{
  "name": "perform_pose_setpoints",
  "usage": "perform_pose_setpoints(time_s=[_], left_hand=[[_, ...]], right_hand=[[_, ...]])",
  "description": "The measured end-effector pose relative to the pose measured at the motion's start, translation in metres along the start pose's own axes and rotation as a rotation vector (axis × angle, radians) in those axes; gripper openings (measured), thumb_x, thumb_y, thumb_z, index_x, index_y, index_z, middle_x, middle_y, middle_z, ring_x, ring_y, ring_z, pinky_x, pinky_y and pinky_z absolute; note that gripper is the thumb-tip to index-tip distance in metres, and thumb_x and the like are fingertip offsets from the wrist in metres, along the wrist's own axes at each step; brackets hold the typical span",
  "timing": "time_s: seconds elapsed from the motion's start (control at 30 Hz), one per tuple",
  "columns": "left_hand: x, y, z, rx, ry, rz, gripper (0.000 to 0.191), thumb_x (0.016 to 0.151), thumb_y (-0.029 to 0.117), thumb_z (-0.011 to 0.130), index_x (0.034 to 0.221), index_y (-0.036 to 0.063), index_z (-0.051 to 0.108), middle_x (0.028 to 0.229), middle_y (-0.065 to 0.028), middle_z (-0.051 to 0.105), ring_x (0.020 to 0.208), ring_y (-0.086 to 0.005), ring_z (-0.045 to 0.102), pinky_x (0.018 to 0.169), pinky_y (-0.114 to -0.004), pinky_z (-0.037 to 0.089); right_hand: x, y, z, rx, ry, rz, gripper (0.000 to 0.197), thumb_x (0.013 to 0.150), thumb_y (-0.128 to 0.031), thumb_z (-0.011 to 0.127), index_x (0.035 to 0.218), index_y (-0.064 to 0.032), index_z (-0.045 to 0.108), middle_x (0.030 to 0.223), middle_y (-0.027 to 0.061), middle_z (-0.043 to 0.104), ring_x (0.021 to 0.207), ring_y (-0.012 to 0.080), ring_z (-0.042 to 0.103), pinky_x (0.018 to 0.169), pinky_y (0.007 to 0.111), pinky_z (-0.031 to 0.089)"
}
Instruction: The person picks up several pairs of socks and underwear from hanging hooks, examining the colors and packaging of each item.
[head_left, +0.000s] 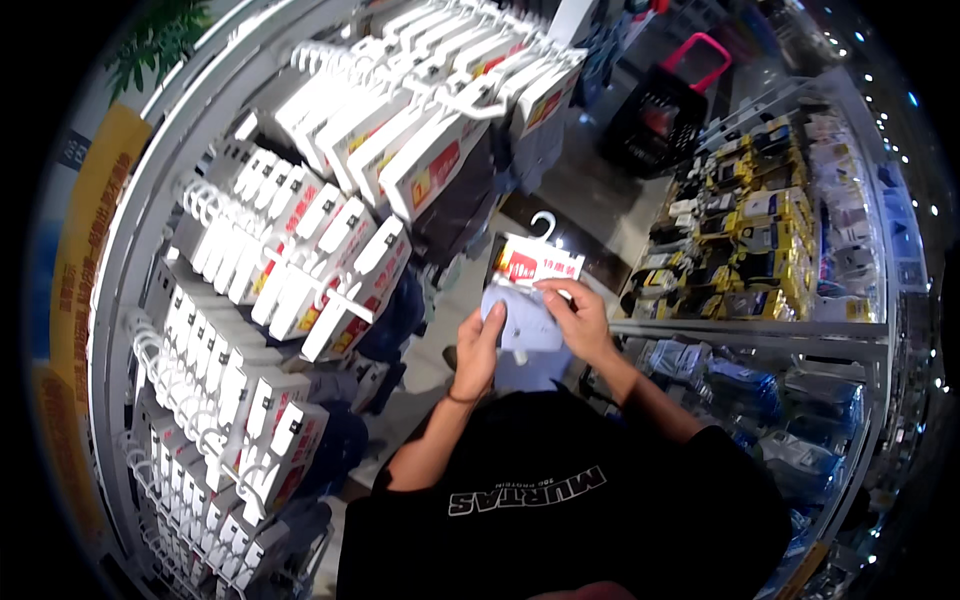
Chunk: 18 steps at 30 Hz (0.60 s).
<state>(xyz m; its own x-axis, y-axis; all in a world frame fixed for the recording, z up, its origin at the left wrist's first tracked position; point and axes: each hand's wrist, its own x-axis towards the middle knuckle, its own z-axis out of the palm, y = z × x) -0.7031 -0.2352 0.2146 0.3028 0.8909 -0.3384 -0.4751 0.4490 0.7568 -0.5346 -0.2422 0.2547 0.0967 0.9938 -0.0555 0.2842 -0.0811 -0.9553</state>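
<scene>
Before my chest, both hands hold a light blue folded garment (532, 319) that hangs from a white and red printed card (551, 262) with a white plastic hook (543, 225) at its top. My left hand (480, 349) grips the garment's left side, thumb on the cloth. At the upper right of the cloth, where it meets the card, my right hand (577, 315) pinches with thumb and fingers. More pale blue cloth hangs below, partly hidden by the upper fold and my shirt.
Rows of carded garments (435, 169) hang on white metal hooks at the left. A black shopping basket (652, 120) with a pink handle stands on the floor ahead. Packaged goods (772, 217) fill a rack at the right, with blue-toned packets (810, 450) lower down.
</scene>
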Motion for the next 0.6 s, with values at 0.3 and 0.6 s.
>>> perform_pose_setpoints(time_s=[0.3, 0.6], left_hand=[[-0.012, 0.024, 0.008, -0.043, -0.197, -0.082, 0.035, 0.101, 0.027, 0.042, 0.119, -0.001, 0.054, 0.102, -0.0033, 0.061, 0.086, -0.008, 0.056, 0.081, -0.023, 0.046], [-0.014, 0.007, 0.001, 0.008, -0.027, 0.018, 0.021, 0.094, 0.012, 0.055, 0.109, -0.0024, 0.059, 0.096, -0.0029, 0.064, 0.084, -0.0062, 0.056, 0.079, -0.022, 0.045]], right_hand=[[-0.013, -0.005, 0.004, -0.181, -0.066, -0.239, 0.047, 0.072, -0.005, 0.077, 0.116, -0.0035, 0.061, 0.116, 0.0138, 0.052, 0.105, 0.0244, 0.056, 0.09, 0.034, 0.044], [0.003, 0.029, 0.015, 0.377, -0.04, 0.234, 0.027, 0.095, -0.023, 0.056, 0.092, 0.0019, 0.066, 0.079, 0.0004, 0.061, 0.072, 0.0051, 0.051, 0.065, 0.021, 0.042]])
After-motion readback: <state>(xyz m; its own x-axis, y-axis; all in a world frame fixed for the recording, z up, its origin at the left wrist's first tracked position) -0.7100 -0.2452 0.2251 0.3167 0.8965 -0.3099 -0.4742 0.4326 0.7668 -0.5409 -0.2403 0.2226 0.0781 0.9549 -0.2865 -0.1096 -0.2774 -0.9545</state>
